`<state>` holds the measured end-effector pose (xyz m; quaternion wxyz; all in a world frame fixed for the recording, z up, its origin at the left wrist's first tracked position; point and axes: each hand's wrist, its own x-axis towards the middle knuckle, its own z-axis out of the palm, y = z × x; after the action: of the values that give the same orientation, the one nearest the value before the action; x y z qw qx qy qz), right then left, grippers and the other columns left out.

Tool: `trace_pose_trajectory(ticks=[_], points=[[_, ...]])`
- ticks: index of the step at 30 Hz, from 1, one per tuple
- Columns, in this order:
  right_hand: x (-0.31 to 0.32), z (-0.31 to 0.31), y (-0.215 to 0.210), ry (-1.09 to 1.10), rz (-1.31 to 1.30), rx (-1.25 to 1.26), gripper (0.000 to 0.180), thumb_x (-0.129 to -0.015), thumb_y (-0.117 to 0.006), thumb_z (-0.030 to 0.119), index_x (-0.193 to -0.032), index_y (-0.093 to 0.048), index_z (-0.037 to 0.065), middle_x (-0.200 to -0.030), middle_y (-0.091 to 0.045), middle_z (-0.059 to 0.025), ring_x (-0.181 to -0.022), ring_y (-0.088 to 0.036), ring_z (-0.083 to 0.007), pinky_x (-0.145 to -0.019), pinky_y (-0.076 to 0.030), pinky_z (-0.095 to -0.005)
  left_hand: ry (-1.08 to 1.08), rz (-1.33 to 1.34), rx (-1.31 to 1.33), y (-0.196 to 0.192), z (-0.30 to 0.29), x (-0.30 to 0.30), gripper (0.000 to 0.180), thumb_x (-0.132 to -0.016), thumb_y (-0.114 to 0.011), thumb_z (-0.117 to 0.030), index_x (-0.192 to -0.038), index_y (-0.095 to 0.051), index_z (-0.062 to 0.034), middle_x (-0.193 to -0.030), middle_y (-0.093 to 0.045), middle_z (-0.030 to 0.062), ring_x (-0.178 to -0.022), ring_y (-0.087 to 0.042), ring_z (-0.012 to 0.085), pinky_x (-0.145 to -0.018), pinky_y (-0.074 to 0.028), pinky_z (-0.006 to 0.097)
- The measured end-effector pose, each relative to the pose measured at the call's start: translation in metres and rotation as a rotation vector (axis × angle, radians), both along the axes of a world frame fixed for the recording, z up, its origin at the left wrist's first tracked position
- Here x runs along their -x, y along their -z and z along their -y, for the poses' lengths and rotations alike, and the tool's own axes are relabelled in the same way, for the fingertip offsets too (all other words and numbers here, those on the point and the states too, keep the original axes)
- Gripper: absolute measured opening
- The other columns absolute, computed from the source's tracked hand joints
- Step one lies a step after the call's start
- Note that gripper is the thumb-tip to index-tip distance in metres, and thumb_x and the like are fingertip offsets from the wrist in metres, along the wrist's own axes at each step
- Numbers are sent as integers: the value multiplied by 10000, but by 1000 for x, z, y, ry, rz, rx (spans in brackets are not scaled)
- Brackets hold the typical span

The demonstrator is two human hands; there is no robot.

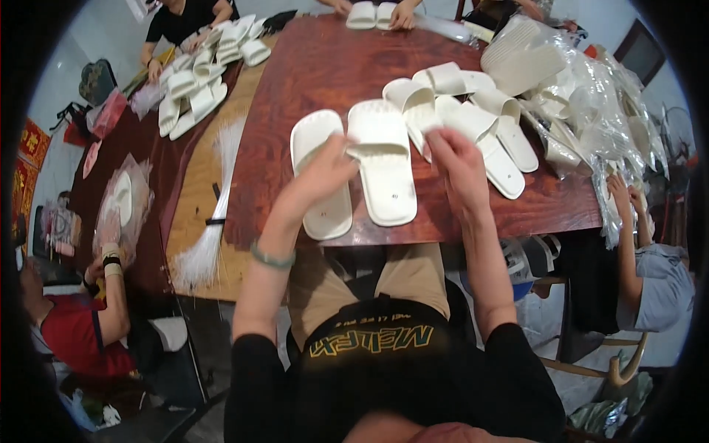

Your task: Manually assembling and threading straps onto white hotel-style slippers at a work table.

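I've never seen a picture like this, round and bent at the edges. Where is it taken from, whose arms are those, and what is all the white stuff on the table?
The picture comes from a wide-angle camera worn on a person's head, looking down, which bends straight edges. The two bare arms rising from the bottom are that person's own. The left hand touches a white slipper, with a second white slipper lying beside it. The right hand reaches to a pile of slippers. All lie on a reddish-brown wooden table. Clear plastic bags are heaped at the right, a bundle of white strands lies at the left, and other people work around the table.
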<state>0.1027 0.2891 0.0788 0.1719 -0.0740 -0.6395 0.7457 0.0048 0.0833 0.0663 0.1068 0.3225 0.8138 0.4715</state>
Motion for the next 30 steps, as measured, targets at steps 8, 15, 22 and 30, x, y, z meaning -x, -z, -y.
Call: trace_pose_trajectory(ticks=[8,15,22,30], points=[[91,7,-12,-123,-187,-482,246,-832,-666,177,-968,-669,-28,-801,-658,-24,-722,-558,-54,-634,-456,-218,127,-92,-157,1,-71,81,245,-695,-561,-73,-876,-621,81,-819,-628,241,-746,-633,260,-612,-471,357],[121,6,10,-124,-98,-265,190,-873,-621,146,-943,-648,-28,-837,-633,-5,-770,-542,-56,-683,-434,-198,-62,-83,-152,2,-85,94,283,-730,-559,-60,-951,-499,106,-924,-594,266,-881,-619,299,-727,-464,366],[132,-26,11,-246,-38,-378,144,-850,-615,123,-936,-624,7,-797,-583,20,-729,-501,-40,-661,-424,-205,86,61,104,-8,-103,107,717,-692,-646,-38,-1259,-219,62,-1042,-551,215,-949,-580,231,-799,-467,324],[129,-43,16,-135,27,-225,100,-839,-616,167,-803,-604,75,-670,-501,94,-540,-366,14,-469,-274,-167,115,24,-77,-6,-105,95,458,-801,-603,-104,-1176,-381,38,-881,-558,97,-770,-560,126,-668,-454,274]])
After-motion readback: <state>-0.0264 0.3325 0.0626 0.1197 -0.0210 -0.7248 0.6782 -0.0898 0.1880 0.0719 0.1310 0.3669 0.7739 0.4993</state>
